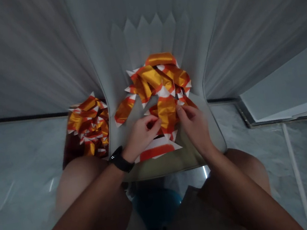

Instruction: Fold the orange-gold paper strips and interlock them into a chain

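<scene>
Pinching something, is that left hand [141,136]?

Yes, its fingers are curled tight against one side of a gold-and-orange foil strip [167,114] with white zigzag edges. A black wristwatch [119,160] sits on that wrist.

And the right hand [195,127]?

That one is grasping too. Its fingertips [180,111] press onto the other side of the same strip, so the strip stands up between the two hands, just above the person's lap.

What's behind it?

A larger heap of foil strips [153,79], gold and orange with white points, touches the top of the held strip. It lies on a pale seat [213,136] with a curved edge. A flatter red-and-white strip [156,150] lies right below the hands.

Any more of that foil around?

Yes, a second heap of foil strips [89,127] sits just left of the seat, over a dark edge.

And further out?

Pleated grey fabric [139,27] rises behind the seat, grey stone flooring [18,173] spreads to both sides, and something blue [157,208] shows between the knees [79,182]. I can't tell what it is.
</scene>
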The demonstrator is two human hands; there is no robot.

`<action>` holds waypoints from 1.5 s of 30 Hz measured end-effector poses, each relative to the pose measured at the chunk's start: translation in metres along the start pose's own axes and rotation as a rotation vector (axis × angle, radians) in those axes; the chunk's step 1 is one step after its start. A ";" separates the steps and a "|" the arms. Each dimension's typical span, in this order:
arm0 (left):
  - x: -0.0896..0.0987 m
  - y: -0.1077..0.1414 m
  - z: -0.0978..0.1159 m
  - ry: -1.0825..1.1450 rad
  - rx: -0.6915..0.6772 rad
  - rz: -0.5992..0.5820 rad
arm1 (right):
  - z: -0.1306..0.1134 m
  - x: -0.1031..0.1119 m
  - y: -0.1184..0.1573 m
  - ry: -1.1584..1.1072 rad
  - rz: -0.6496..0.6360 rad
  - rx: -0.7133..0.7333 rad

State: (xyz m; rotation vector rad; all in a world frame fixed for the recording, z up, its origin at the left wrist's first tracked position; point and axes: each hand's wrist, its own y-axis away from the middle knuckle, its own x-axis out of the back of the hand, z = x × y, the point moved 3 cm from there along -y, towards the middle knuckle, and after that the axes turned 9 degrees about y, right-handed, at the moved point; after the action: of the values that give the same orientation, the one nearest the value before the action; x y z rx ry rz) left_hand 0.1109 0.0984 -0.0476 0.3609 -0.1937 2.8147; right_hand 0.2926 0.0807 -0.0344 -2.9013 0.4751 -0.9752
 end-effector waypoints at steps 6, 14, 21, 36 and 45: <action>0.010 0.001 0.002 -0.102 -0.068 0.138 | 0.001 -0.012 0.006 -0.006 -0.128 0.056; 0.019 -0.008 0.006 -0.167 -0.062 0.023 | 0.004 -0.008 -0.002 0.014 -0.178 0.133; 0.022 -0.008 0.004 -0.178 -0.058 0.021 | 0.004 -0.007 0.000 -0.038 -0.173 0.117; 0.028 -0.015 -0.009 -0.519 -0.196 0.161 | 0.035 0.008 0.020 -0.087 0.118 -0.088; 0.020 -0.028 -0.032 -0.580 -0.170 0.080 | 0.047 0.053 0.180 0.091 0.340 -0.318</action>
State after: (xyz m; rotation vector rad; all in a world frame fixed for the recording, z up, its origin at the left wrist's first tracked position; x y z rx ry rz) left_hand 0.0940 0.1359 -0.0705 1.1402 -0.5732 2.6638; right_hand 0.3115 -0.1091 -0.0659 -2.8936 1.1844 -1.0609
